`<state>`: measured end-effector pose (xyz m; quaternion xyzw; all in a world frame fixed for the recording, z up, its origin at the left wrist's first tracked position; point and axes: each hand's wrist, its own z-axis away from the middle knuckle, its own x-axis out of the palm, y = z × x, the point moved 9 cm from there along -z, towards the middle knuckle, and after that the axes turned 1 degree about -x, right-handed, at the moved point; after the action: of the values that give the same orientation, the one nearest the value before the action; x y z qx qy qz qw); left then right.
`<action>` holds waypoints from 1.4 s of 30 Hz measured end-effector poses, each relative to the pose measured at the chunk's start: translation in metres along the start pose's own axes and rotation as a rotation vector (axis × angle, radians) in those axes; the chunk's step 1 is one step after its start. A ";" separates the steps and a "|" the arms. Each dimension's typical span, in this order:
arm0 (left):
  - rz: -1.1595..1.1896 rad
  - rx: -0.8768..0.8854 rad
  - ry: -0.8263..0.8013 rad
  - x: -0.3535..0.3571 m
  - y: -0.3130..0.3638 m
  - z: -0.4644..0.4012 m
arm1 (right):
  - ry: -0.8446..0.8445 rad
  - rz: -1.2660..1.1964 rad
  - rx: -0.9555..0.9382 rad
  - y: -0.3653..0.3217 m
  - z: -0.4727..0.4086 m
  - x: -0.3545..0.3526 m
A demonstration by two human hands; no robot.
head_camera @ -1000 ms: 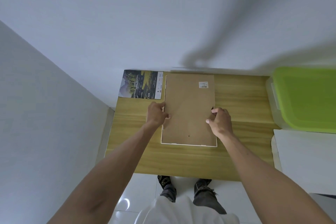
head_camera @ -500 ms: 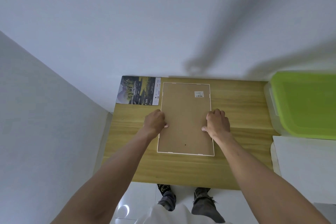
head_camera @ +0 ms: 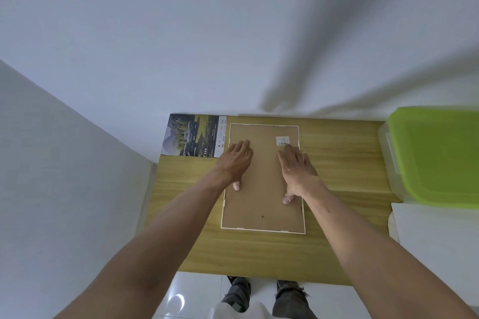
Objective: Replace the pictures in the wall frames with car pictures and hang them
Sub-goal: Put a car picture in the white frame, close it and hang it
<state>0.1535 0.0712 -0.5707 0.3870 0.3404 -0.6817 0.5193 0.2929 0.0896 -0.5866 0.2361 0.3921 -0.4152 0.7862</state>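
Note:
A white picture frame lies face down on the wooden table, its brown backing board up, with a small barcode sticker near its far right corner. My left hand lies flat on the backing's left side, fingers straight, thumb pressing down. My right hand lies flat on the right side, fingertips by the sticker, thumb on the board. A car picture lies on the table just left of the frame, partly under its edge.
A clear storage box with a green lid stands at the table's right end. A white surface sits below it. White walls close in at the back and left. My feet show on the white floor under the near edge.
The frame has settled flat on the table. Both hands have moved from gripping its side edges to lying flat on the backing board, fingers stretched toward the far end.

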 end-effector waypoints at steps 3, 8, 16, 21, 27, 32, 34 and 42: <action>0.101 0.019 -0.203 0.016 -0.004 -0.013 | -0.098 -0.037 -0.069 -0.003 -0.010 0.005; 0.118 0.028 -0.264 0.028 -0.008 -0.021 | -0.123 -0.046 -0.096 -0.002 -0.021 0.006; 0.298 -0.002 -0.166 0.027 -0.015 -0.016 | -0.020 -0.140 -0.128 0.008 -0.013 0.000; 0.791 -0.358 0.029 0.039 -0.028 0.020 | -0.011 -0.672 0.093 0.033 0.018 0.021; 1.151 -0.667 0.250 0.045 -0.038 0.039 | 0.306 -1.168 0.414 0.043 0.042 0.017; 1.242 -0.707 0.305 0.039 -0.040 0.048 | 0.279 -1.380 0.451 0.035 0.057 0.017; 1.350 -0.737 0.325 0.042 -0.042 0.054 | 0.314 -1.462 0.512 0.043 0.062 0.024; 1.596 -0.696 0.384 0.003 -0.030 0.073 | 0.478 -1.496 0.590 0.078 0.097 0.014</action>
<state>0.1111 0.0138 -0.5377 0.4366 0.2384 0.1016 0.8615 0.4042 0.0582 -0.5383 0.1915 0.4768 -0.8514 0.1054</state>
